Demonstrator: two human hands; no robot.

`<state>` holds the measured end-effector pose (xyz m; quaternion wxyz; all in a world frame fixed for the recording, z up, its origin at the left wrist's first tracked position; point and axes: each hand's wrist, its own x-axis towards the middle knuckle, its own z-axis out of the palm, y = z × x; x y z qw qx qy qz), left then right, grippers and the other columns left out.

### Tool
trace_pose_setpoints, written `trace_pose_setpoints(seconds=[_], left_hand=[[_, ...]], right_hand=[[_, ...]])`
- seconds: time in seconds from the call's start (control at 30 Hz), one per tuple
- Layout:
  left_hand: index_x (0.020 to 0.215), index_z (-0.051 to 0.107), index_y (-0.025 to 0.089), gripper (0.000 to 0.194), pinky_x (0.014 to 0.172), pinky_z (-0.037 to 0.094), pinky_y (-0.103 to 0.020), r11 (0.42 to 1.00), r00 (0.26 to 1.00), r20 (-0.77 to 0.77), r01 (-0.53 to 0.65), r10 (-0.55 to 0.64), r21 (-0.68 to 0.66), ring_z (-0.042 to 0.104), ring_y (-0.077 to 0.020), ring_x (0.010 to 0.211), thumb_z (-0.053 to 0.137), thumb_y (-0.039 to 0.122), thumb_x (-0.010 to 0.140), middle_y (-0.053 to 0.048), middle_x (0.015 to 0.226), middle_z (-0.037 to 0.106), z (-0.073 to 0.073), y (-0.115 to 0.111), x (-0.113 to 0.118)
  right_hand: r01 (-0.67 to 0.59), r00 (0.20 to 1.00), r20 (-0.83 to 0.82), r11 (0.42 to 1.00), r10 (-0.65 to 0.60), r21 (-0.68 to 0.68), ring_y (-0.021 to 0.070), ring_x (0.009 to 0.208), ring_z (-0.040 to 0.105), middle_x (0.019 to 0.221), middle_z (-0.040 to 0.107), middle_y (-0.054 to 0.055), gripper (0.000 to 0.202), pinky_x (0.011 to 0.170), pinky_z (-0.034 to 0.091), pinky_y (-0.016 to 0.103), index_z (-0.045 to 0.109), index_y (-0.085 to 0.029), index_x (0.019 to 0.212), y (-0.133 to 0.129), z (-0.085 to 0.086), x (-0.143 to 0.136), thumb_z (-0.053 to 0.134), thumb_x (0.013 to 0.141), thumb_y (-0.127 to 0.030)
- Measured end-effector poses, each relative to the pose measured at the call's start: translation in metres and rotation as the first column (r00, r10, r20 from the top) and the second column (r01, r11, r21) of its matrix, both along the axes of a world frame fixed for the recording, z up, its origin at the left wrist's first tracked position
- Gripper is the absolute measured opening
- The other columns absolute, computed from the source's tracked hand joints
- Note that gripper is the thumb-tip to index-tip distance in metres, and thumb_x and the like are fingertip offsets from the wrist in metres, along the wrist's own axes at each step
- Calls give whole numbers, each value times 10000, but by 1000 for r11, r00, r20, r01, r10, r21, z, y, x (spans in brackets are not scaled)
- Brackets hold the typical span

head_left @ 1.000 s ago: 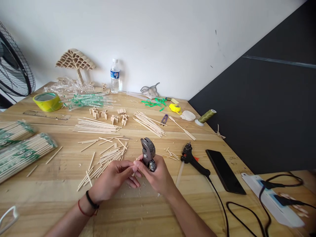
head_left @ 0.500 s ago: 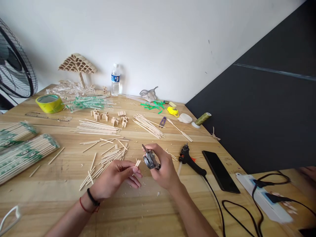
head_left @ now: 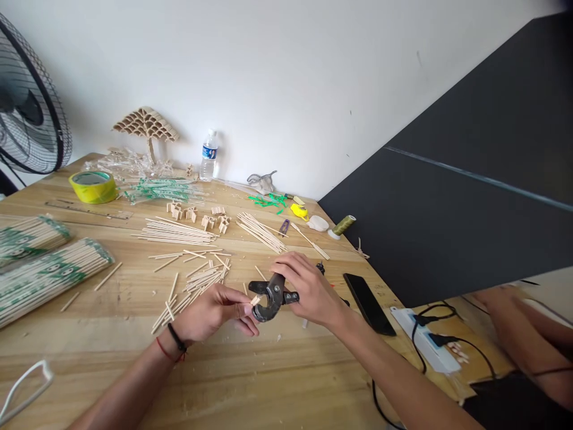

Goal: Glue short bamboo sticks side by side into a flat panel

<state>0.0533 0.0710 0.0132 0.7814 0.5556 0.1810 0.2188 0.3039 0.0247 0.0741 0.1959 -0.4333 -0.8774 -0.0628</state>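
Between the thumb and fingers of my left hand (head_left: 219,313) is a short bundle of wooden sticks (head_left: 255,300). My right hand (head_left: 308,289) is wrapped round the handles of a dark metal hand cutter (head_left: 274,297). The cutter's curved jaws are apart, and the end of the bundle sits at their opening. Left of the hands, cut sticks (head_left: 203,283) lie scattered on the wooden table (head_left: 215,382). Beyond my right hand, a glue gun (head_left: 320,268) is mostly hidden.
Longer sticks (head_left: 179,232), small glued stick blocks (head_left: 208,221), a stick tree model (head_left: 145,125) and a water bottle (head_left: 208,156) stand farther back. Bagged sticks (head_left: 54,275) lie left. Right are a phone (head_left: 369,303), a power strip (head_left: 425,340) and another person's arm (head_left: 523,334).
My right hand has turned the cutter and brought its jaws to the sticks in my left hand. The view has swung right, showing more of the other person's arm.
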Motion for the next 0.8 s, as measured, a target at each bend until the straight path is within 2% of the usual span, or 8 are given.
trace_pose_setpoints(seconds=[0.2, 0.47, 0.8], left_hand=[[904, 850, 114, 424, 760, 676, -373, 1000, 999, 32, 12, -12, 15, 818, -286, 792, 796, 532, 869, -151, 854, 830, -2, -1, 0], [887, 852, 117, 428, 768, 681, -376, 1000, 997, 71, 13, -14, 8, 820, -288, 781, 817, 541, 841, -152, 860, 832, 0, -2, 0], [868, 847, 114, 522, 727, 682, -391, 999, 997, 67, 33, -31, -26, 816, -297, 750, 844, 627, 767, -158, 859, 823, 0, -2, 1]], right_hand=[[-8, 998, 55, 999, 6, 42, 312, 981, 602, 1057, 655, 120, 531, 916, 527, 500, 575, -217, 1174, -1, 7, -6, 549, 679, -27], [-7, 995, 97, 999, 3, 41, 308, 973, 608, 1041, 660, 125, 489, 914, 528, 496, 594, -200, 1137, -1, 9, -12, 569, 684, -16], [-34, 993, 117, 998, 27, 57, 289, 920, 595, 1002, 660, 108, 402, 853, 535, 458, 611, -209, 1089, 5, 10, -10, 578, 726, -39]])
